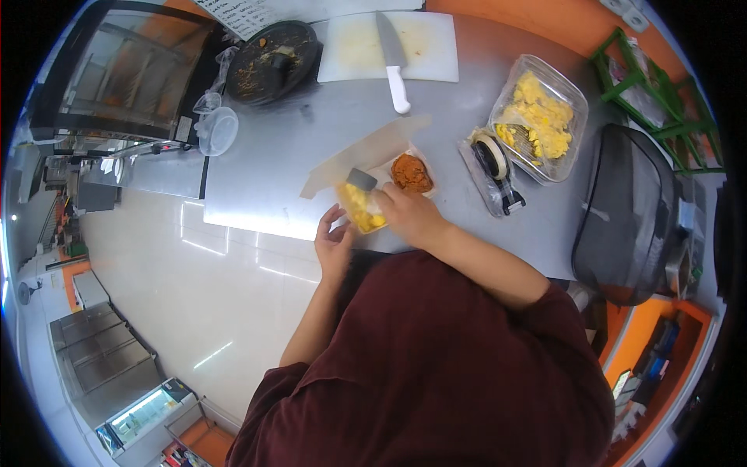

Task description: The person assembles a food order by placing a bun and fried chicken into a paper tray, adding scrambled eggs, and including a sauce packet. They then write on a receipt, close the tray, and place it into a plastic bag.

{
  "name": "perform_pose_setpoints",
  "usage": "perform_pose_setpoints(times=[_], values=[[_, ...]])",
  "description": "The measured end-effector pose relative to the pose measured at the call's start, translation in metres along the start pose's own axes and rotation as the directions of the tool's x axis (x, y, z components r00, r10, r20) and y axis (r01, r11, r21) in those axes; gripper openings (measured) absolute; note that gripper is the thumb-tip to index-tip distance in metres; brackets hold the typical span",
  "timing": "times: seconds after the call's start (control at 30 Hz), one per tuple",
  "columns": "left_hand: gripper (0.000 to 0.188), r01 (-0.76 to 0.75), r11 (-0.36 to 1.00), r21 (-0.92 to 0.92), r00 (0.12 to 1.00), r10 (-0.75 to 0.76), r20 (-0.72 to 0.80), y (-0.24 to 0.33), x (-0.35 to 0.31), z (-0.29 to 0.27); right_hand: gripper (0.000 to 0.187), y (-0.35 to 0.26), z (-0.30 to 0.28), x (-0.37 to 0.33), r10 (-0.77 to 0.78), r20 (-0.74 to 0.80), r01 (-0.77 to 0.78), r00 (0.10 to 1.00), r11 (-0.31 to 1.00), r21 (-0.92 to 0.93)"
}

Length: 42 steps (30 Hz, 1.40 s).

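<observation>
An open paper food box [381, 156] with its lid folded back lies near the table's front edge. Inside it are yellow pieces that look like scrambled egg [356, 208] and a reddish-brown, crusty lump of food [411, 173]. At the box's near left corner is my left hand [334, 243], fingers curved and apart, holding nothing that I can see. My right hand [408, 214] reaches over the near side with its fingers closed; what they hold is mostly hidden. A small dark grey flat piece [362, 180] shows beside its fingertips, over the egg.
A clear tray [580, 148] of egg and a tape dispenser [494, 163] are at right. A knife [394, 70] lies on a white cutting board [342, 47] at the back. A dark round pan [274, 62], a clear tub [218, 131] and a glass cabinet [128, 70] are left; a dark bag [626, 210] is far right.
</observation>
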State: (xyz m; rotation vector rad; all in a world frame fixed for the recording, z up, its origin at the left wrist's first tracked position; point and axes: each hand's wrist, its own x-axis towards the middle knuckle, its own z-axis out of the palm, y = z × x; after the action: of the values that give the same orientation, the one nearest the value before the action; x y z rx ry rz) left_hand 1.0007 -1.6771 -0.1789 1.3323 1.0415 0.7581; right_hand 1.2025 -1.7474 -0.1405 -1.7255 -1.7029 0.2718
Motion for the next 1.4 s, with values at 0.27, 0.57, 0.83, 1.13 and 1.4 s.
perform_pose_setpoints(times=[0.27, 0.57, 0.83, 1.13, 1.4], values=[[0.055, -0.008, 1.0, 0.022, 1.0, 0.008, 0.003, -0.005, 0.0, -0.002, 0.032, -0.006, 0.003, 0.002, 0.111, -0.073, -0.101, 0.991, 0.988, 0.12], [0.057, 0.023, 0.994, 0.105, 0.999, -0.025, 0.026, 0.009, 0.002, -0.001, 0.018, 0.001, -0.014, -0.001, 0.27, -0.208, -0.173, 0.94, 0.904, 0.391], [0.05, 0.002, 0.999, -0.046, 0.999, -0.003, -0.04, -0.007, 0.005, -0.008, 0.015, 0.101, -0.142, -0.081, 0.539, -0.614, -0.478, 0.577, 0.832, 0.281], [0.067, -0.063, 0.995, 0.072, 0.996, 0.059, 0.061, 0.003, 0.018, -0.006, 0.026, 0.153, -0.151, -0.115, 0.412, -0.428, -0.557, 0.805, 0.774, -0.302], [0.072, -0.087, 0.995, 0.046, 0.992, 0.082, 0.094, 0.003, 0.005, -0.008, 0.028, 0.187, -0.163, -0.127, 0.284, -0.43, -0.488, 0.857, 0.717, -0.498]])
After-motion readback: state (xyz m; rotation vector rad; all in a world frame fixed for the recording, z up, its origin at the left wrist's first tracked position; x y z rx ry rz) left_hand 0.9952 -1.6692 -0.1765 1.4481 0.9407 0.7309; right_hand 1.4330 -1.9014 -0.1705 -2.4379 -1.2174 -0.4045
